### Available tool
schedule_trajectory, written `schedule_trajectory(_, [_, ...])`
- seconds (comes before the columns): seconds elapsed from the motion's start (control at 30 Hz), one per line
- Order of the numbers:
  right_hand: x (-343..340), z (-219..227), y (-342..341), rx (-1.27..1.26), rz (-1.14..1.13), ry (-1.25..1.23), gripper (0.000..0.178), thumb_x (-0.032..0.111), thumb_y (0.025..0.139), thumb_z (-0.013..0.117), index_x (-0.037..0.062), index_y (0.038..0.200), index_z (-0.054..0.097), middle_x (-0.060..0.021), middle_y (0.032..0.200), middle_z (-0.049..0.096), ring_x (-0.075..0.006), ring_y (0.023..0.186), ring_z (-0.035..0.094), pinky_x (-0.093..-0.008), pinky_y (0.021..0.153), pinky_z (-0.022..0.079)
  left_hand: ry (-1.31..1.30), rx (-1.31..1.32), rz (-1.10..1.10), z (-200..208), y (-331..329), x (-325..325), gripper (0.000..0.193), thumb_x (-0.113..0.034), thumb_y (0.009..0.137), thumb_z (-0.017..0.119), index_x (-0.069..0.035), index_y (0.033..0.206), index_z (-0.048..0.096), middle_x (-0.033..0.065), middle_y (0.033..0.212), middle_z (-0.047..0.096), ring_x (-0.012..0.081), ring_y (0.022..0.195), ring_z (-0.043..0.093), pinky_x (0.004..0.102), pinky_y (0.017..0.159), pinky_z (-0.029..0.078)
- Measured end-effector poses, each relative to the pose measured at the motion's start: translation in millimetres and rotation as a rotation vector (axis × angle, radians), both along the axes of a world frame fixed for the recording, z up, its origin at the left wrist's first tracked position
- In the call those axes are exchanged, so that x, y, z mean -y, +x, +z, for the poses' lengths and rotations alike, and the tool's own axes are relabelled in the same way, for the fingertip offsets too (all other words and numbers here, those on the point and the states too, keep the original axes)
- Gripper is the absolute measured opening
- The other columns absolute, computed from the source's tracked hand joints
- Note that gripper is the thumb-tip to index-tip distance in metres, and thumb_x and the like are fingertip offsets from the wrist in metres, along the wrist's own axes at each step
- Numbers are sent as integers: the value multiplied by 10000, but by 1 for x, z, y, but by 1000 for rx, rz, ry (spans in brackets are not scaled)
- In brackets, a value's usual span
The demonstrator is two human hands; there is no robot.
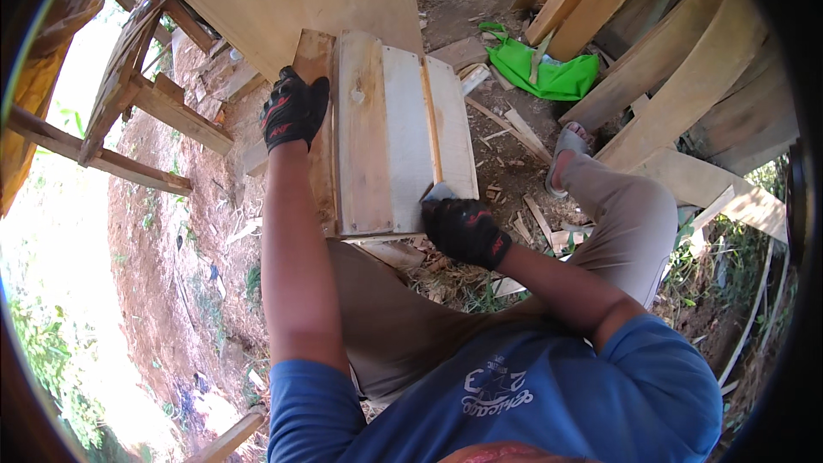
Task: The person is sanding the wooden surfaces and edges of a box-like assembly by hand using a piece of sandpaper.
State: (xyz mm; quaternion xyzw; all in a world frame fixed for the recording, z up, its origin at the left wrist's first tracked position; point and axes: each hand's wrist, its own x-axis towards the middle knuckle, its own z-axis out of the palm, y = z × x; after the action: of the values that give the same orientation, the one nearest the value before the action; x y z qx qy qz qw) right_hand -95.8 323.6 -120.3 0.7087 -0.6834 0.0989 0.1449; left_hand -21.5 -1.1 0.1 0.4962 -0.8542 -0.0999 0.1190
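Observation:
In front of me is a wooden panel of several side-by-side planks (364, 137), with a narrow orange-brown strip (430, 111) running lengthwise on its right part. My left hand (294, 109), in a black glove with red marks, grips the outer edge of a darker board (321, 163) along the panel's left side. Near the panel's lower right corner, my right hand (467, 233), gloved alike, is closed around a small grey flat piece (440, 192). That piece touches the panel by the strip's lower end; its exact kind is hidden by the fingers.
Behind the panel stands a large plywood sheet (300, 0). Long boards (694, 77) lean at the right, beside a bright green bag (544, 69). Wood scraps (523, 133) litter the dirt floor near my foot. A rough timber frame (171, 111) stands at the left.

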Motion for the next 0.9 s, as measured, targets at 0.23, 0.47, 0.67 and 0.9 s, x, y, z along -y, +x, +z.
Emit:
schedule_trajectory(0.23, [128,-38,-119,379,-17,-179,224,191,1066,513,-3,1049,624,-186,737,680,-332,592,667,-441,538,545,11,27,-12,-2,-2,0,772,-566,998,633,35,1463,502,302,1391,665,442,1304,649,534,1070,534])
schedule_trajectory(0.47, [235,-45,-214,513,-211,85,208,183,946,548,70,866,703,-202,845,743,-373,770,750,-495,677,585,8,18,15,-5,-1,5,638,-517,997,655,-7,1370,571,258,1349,696,450,1255,674,546,1070,529])
schedule_trajectory(0.67, [206,-69,-193,88,-81,-46,239,217,997,520,73,911,689,-192,860,740,-385,752,737,-510,647,579,42,6,53,-6,-2,8,656,-525,994,659,-10,1390,568,256,1381,683,443,1289,658,539,1094,516])
schedule_trajectory(0.9, [65,-17,-62,-118,82,-77,181,197,1052,556,39,1054,643,-120,724,643,-300,574,636,-472,520,520,49,2,67,0,5,5,667,-521,987,665,-5,1399,568,266,1384,681,446,1278,665,541,1081,530])
